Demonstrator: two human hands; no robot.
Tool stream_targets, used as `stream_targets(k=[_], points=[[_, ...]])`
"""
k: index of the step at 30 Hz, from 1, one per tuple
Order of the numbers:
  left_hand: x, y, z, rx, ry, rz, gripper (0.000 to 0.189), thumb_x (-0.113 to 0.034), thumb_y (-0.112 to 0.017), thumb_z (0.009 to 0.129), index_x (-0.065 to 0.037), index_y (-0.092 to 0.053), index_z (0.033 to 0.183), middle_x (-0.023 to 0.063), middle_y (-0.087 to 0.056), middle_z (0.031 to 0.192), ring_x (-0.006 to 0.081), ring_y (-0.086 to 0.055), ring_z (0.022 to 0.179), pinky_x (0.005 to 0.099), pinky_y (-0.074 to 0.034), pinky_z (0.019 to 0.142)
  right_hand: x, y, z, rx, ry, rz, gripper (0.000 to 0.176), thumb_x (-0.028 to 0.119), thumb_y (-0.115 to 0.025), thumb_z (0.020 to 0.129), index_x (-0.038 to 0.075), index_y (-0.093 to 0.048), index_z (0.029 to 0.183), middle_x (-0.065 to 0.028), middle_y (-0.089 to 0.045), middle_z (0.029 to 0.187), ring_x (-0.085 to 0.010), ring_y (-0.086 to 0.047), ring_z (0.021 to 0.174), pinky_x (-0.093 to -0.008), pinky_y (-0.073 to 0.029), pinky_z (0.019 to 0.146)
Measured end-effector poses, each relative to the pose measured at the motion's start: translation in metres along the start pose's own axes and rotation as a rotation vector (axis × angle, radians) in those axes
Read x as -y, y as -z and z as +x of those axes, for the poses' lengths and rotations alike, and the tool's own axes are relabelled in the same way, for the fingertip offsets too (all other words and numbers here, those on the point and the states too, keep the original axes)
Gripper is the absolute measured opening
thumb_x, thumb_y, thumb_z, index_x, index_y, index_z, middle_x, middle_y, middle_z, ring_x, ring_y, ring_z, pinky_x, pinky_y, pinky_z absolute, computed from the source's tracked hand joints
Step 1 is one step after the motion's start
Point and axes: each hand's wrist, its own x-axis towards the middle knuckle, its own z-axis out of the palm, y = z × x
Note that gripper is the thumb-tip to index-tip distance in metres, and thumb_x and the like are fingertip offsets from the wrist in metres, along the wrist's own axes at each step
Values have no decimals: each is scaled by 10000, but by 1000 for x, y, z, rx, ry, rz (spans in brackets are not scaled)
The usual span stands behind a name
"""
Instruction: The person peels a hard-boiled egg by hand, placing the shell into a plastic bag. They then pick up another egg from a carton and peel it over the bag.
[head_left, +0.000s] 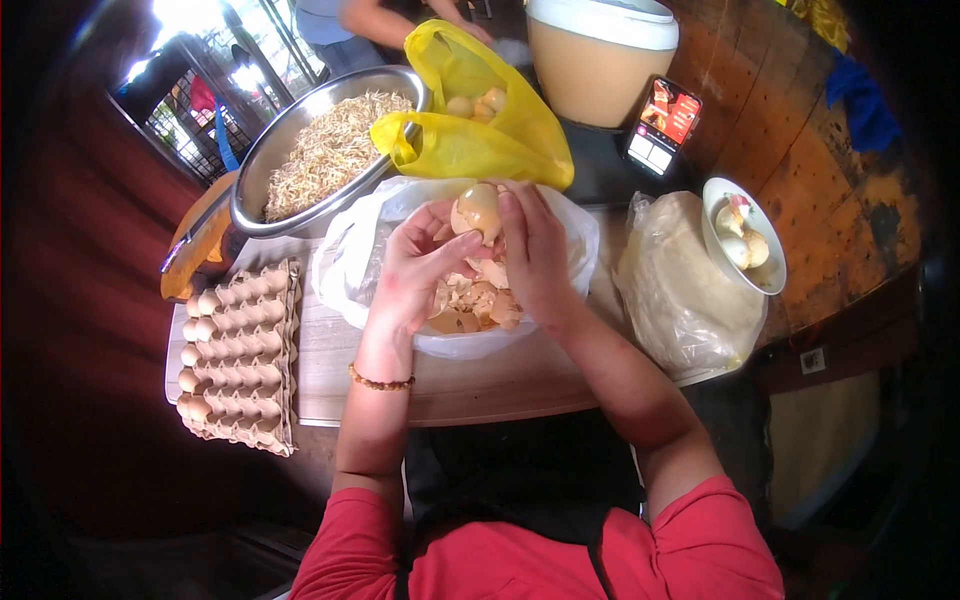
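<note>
Between my two hands is a partly peeled egg (478,213), held above a white plastic bag (345,255) full of broken shells (475,300). My left hand (418,258) has its thumb and fingers closed round the egg's lower left side. The fingers of my right hand (530,245) press on its right side, by the shell edge. A brown egg carton (245,365) lies at the left with several eggs (190,355) along its outer edge. Behind my hands, a yellow bag (500,145) holds several more eggs (462,107).
A steel bowl (245,190) of sprouts stands back left, a large tub (600,65) at the back. A lit phone (662,125) leans near it. At right are a filled clear bag (690,275) and a white bowl (775,270) with food. Another person's arm (385,25) shows behind.
</note>
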Motion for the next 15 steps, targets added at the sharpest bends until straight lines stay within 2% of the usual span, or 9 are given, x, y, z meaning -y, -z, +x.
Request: stream_targets(k=[3,5,6,8,15], points=[[-2,7,0,29,16,-32,350,-81,-611,893,40,-523,1210,123,-665,1024,157,-674,850,213,-518,657,4,0,-1,-5,5,50,236,170,-416,986,-2,-556,1069,-203,-588,958,-380,-569,895,-417,-452,785],[-1,12,0,60,39,-59,321,-65,-615,885,31,-544,1184,115,-673,1014,153,-676,848,205,-518,653,14,3,-2,67,-260,203,226,165,-416,988,-8,-550,1044,-205,-591,938,-387,-569,879,-424,-447,772],[-1,12,0,60,39,-59,321,-65,-615,885,31,-544,1184,115,-673,1014,153,-676,848,205,-518,653,9,1,-2,67,-260,203,226,165,-416,988,-8,-550,1044,-205,-591,938,-387,-569,879,-424,-447,772],[-1,11,0,33,26,-48,316,-63,-610,888,25,-541,1183,118,-671,1036,162,-679,850,207,-523,656,-3,-2,-2,-4,-54,39,209,151,-416,986,-16,-540,1008,-211,-585,936,-394,-563,856,-427,-441,758],[0,9,2,29,26,-56,293,-57,-578,907,21,-529,1185,116,-666,1058,177,-681,856,217,-530,663,-3,-2,-1,-39,-58,55,200,147,-414,985,-19,-525,976,-213,-573,908,-401,-558,855,-426,-436,751]])
